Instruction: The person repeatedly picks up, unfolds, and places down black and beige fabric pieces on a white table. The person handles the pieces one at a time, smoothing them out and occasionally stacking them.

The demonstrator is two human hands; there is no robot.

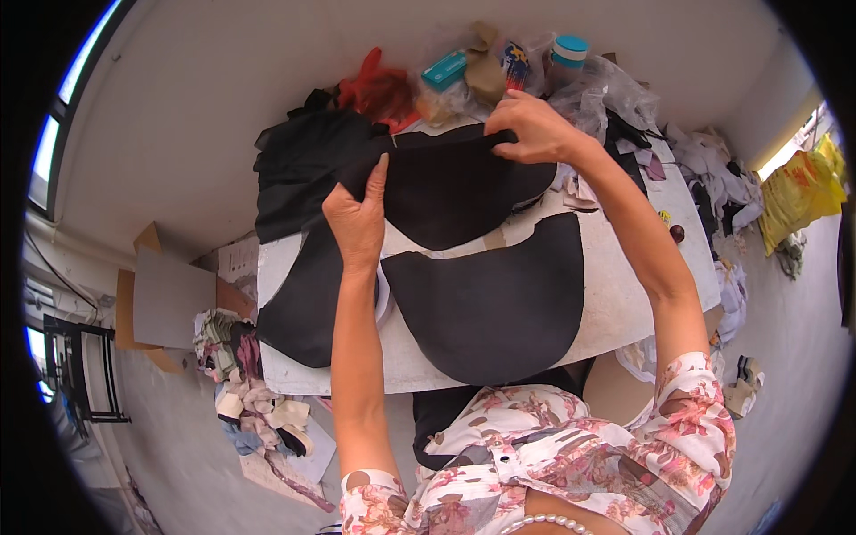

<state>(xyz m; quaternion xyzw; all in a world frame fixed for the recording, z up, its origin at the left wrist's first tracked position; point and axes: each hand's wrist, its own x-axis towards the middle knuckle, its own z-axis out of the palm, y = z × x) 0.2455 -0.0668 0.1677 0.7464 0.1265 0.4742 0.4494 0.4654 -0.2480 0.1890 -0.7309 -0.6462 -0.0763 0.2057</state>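
Cloth [450, 201], one black piece, runs left to right, curve toward me; my left hand [357, 223] and right hand [533, 129] pinch it.

Fingers of the left hand [357, 223] were mostly hidden; its forearm [358, 348] partly covered a white curved object [383, 299]; the lower edge cropped the floral blouse [553, 446].

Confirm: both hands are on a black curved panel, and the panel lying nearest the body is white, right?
Not white: the head view shows the nearest panel is black. The left hand and right hand are indeed on a black curved panel.
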